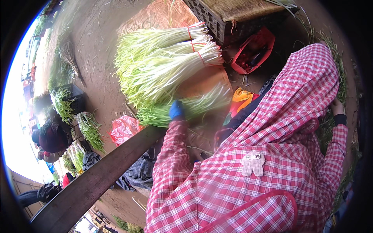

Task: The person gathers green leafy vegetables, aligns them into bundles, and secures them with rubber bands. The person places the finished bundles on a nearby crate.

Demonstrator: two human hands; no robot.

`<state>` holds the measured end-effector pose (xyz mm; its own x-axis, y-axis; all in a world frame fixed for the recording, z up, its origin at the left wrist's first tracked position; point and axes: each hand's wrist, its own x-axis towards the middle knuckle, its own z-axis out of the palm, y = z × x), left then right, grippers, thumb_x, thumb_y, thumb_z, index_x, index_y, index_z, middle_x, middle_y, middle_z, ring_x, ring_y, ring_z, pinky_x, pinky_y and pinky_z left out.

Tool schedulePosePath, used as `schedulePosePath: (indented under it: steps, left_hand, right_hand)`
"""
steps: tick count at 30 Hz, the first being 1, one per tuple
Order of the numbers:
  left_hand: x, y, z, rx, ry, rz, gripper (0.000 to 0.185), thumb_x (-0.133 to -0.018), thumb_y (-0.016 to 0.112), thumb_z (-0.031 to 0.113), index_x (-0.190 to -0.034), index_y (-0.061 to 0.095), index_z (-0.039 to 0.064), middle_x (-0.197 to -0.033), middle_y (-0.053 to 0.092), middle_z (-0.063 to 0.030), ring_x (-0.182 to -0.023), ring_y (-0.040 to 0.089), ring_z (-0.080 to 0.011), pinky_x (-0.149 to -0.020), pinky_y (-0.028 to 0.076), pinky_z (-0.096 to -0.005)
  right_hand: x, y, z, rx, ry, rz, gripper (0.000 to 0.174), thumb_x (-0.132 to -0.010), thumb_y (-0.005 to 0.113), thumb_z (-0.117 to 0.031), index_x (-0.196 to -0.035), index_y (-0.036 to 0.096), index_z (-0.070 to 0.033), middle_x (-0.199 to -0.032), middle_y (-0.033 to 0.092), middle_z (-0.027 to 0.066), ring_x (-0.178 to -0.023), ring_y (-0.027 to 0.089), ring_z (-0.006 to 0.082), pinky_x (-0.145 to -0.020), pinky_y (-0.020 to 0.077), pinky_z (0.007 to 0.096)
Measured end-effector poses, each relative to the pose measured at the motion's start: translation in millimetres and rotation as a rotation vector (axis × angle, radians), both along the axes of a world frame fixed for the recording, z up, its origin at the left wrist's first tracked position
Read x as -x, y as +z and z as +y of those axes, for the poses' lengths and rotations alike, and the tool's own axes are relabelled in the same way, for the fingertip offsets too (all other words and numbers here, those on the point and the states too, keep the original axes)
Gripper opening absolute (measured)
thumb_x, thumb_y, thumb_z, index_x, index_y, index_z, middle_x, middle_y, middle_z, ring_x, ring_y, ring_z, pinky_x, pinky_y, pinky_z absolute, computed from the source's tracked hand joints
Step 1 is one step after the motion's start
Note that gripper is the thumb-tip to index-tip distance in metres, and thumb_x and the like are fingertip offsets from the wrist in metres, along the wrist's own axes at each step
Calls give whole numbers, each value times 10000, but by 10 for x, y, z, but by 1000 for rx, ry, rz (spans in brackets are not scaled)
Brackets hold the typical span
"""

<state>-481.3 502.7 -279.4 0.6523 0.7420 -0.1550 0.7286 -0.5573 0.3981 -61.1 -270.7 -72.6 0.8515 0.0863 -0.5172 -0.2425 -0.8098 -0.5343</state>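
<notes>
My left hand point(177, 110), in a blue glove, grips a loose bunch of long green stalks with pale ends point(205, 102), blurred by motion. Beyond it, several thick bundles of similar stalks point(166, 58) lie side by side, their white ends tied with red bands point(201, 56). Under them is an orange sheet point(201, 81). My right hand point(338, 107) is bare, at the far right beside my raised knee. Pink checked cloth point(306, 84) covers the knee and hides part of that hand, so its fingers cannot be made out.
A long flat beam point(96, 177) slants from lower left to beside my left forearm. Crumpled pink plastic point(125, 128) lies past it. A dark crate point(212, 21) topped with sacking and a red container point(253, 52) stand ahead. People point(54, 137) and another crate point(77, 97) are at left.
</notes>
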Motion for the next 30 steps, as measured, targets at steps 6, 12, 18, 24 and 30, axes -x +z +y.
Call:
schedulePosePath:
  steps: [6,12,18,24,30]
  left_hand:
    - [62,-337,251,341,267,-27,268,-722,668,12,-980,631,75,-784,639,-78,-588,571,-140,-512,485,-278]
    - [-239,134,245,265,-152,490,297,-761,576,236,-1031,644,136,-1036,620,-158,-964,591,-319,-842,457,-395]
    - [-518,423,199,174,-193,736,310,-830,465,234,-1030,644,78,-1078,602,-170,-1011,574,-339,-845,459,-424]
    - [-312,119,310,49,-132,505,235,-756,544,258,-824,667,70,-855,641,-177,-847,612,-356,-736,484,-445]
    - [-73,-27,390,268,176,13,104,-790,615,125,-846,605,38,-724,623,-118,-597,611,-260,-517,509,-377]
  right_hand:
    - [-55,-34,48,130,126,-72,335,-819,493,-18,-1152,530,-2,-942,635,96,-758,603,153,-671,482,286]
    - [-63,43,211,134,173,-182,318,-809,494,-29,-1121,545,7,-920,642,103,-759,601,158,-672,479,295]
    - [11,169,321,180,121,-73,351,-851,495,-69,-1197,505,-10,-996,628,105,-782,601,159,-686,480,287]
    - [52,116,305,11,34,6,391,-854,493,-51,-1240,464,-1,-1054,606,103,-801,600,157,-692,488,275]
    - [69,-24,210,16,28,0,385,-853,492,-42,-1232,464,14,-1038,608,103,-792,602,159,-685,491,276]
